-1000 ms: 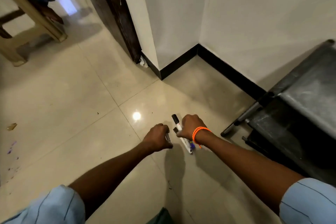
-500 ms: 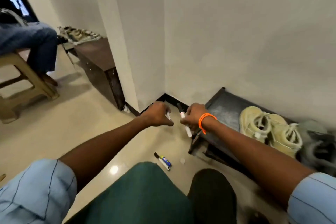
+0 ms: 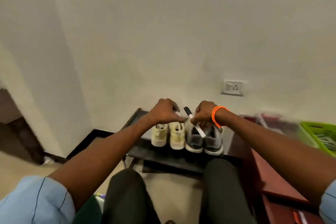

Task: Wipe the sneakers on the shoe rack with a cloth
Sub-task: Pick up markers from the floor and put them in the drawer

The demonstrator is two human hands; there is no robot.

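A pale wall [image 3: 163, 32] filled most of what I saw, with a white socket plate [image 3: 234, 87] low on it to the right. Below it stood the dark shoe rack [image 3: 138, 151], pushed against the wall, with a reddish-brown cabinet [image 3: 269, 174] just beside it on the right and a green crate [image 3: 317, 132] farther out, blurred. On the rack's top shelf I saw two pairs side by side, heels toward me: the cream sneakers [image 3: 168, 137] on the left and the grey sneakers [image 3: 203, 142] touching them on the right. I saw no cloth. Both forearms reached out over the rack. The left hand [image 3: 163, 112] was curled into a loose fist above the cream pair, and a small white piece showed at its fingertips; I could not tell what it was. The right hand [image 3: 204, 114], with an orange band [image 3: 217, 115] on its wrist, pinched a white marker [image 3: 195, 123] with a black end, tilted, its lower end over the grey pair.
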